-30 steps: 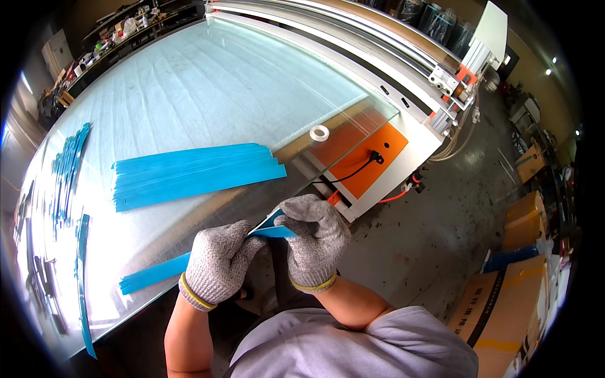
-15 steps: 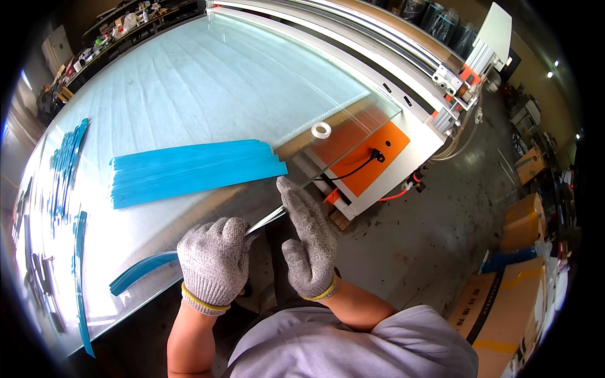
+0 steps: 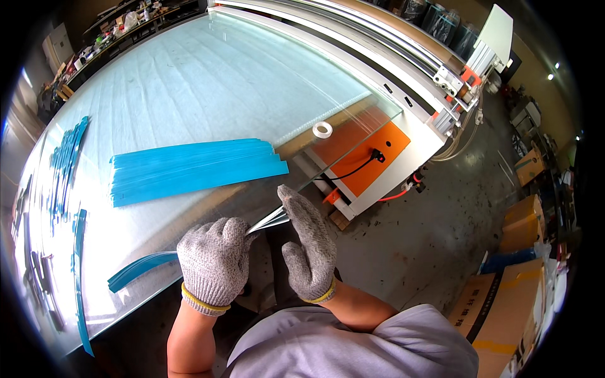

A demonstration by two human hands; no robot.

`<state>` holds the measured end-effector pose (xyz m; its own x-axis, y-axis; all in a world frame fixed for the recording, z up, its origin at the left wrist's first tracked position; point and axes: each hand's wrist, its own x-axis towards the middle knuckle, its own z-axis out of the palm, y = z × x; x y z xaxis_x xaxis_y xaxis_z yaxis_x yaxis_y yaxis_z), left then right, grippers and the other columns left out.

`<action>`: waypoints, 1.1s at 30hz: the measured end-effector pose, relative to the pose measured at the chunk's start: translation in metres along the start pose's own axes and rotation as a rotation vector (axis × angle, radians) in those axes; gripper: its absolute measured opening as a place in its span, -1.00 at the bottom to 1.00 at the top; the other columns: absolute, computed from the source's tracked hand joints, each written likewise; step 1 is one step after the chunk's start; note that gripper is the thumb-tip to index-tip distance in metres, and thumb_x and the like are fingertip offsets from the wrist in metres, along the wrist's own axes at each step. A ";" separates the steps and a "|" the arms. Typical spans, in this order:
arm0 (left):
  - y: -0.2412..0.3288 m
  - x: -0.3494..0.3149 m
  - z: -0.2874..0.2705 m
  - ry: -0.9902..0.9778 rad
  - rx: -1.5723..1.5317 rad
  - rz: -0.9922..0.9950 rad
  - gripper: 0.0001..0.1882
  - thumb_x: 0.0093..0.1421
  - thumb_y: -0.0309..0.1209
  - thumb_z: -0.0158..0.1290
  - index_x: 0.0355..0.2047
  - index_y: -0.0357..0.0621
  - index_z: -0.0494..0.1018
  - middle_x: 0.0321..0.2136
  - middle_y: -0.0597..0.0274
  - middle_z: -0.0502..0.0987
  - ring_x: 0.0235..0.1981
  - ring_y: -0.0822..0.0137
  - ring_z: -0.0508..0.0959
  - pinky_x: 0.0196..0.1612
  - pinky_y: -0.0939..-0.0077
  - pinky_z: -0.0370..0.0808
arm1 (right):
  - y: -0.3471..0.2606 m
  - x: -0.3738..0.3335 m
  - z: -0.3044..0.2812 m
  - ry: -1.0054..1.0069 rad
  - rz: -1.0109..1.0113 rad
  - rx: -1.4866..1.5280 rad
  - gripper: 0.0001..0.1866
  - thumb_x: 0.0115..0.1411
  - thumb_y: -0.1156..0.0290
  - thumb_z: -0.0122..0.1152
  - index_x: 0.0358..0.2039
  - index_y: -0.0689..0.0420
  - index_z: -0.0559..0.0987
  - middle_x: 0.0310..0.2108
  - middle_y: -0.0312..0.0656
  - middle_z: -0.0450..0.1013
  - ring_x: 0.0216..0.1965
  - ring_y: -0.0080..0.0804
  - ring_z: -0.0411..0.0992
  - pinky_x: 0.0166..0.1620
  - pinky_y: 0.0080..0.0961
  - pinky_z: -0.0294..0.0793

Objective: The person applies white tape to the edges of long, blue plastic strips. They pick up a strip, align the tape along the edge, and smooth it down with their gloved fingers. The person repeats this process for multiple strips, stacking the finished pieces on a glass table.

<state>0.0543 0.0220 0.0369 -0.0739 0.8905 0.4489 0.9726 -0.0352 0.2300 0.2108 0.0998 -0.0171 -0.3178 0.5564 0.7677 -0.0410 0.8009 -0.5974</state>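
Observation:
My left hand [image 3: 215,261], in a grey knit glove, is closed around a bundle of thin blue strips [image 3: 142,269]. The bundle's blue end curves out over the glass to the left, while its pale, shiny ends poke out on the other side of the fist. Flat against those ends is my gloved right hand [image 3: 310,242], its fingers straight and the thumb apart. Just beyond both hands, a wide row of blue strips [image 3: 198,173] lies side by side on the glass-topped table [image 3: 239,69]. The strip parts inside my left fist are hidden.
A white tape roll [image 3: 322,130] rests near the right edge. More narrow blue strips [image 3: 66,167] lie at the left, with a long one [image 3: 80,271] nearer me. An orange panel [image 3: 372,157] with a plugged-in black cable shows beneath the glass. Cardboard boxes [image 3: 504,309] stand at the right.
The pale strip ends by my right palm have fanned apart slightly, and my right fingertips have dropped a little toward me. My left hand keeps its grip in nearly the same place.

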 end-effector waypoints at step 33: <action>-0.001 -0.002 -0.006 0.000 -0.038 0.012 -0.86 0.06 -0.41 0.20 -0.39 -0.11 0.47 -0.48 0.07 0.53 -0.45 -0.04 0.55 -0.36 0.08 0.46 | -0.007 -0.009 0.002 0.087 -0.023 0.045 -0.58 0.08 0.57 0.28 0.01 0.24 0.52 0.23 0.24 0.38 0.19 0.19 0.41 0.26 -0.06 0.37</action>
<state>0.0525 0.0180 0.0411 -0.0622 0.8898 0.4522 0.9644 -0.0630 0.2567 0.2122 0.0891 -0.0204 -0.2324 0.5564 0.7978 -0.0902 0.8043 -0.5873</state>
